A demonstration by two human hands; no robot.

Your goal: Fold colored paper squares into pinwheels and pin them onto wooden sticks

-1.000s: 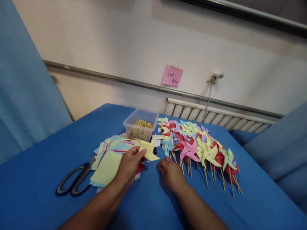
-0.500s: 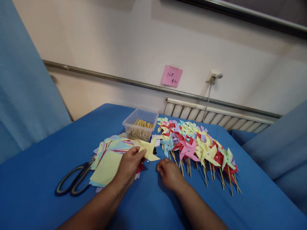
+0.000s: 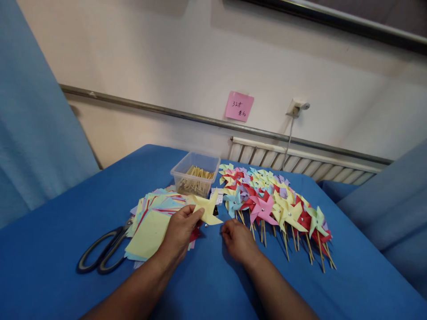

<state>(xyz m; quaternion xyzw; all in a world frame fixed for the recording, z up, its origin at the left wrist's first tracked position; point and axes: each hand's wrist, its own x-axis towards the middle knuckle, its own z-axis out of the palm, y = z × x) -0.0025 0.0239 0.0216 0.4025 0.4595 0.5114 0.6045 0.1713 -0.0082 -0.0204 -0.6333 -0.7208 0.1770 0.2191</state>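
Observation:
My left hand [image 3: 179,231] pinches a folded yellow paper pinwheel [image 3: 207,207] with no stick, holding it just above the blue table. My right hand [image 3: 237,240] rests knuckles-up on the cloth just right of it, fingers curled down at the tabletop; whether it grips anything small is hidden. A small silver pin [image 3: 206,225] lies on the cloth between the hands. Under my left hand lies a stack of coloured paper squares [image 3: 149,224]. To the right of my right hand spreads a pile of finished pinwheels on wooden sticks [image 3: 276,204].
A clear plastic box of wooden sticks [image 3: 196,178] stands behind the paper stack. Black-handled scissors [image 3: 102,249] lie at the left of the stack. The table is covered in blue cloth [image 3: 66,209]. A pink note [image 3: 239,106] hangs on the wall behind.
My right hand has shifted slightly on the cloth near the pinwheel sticks. My left hand keeps the yellow pinwheel in the same place.

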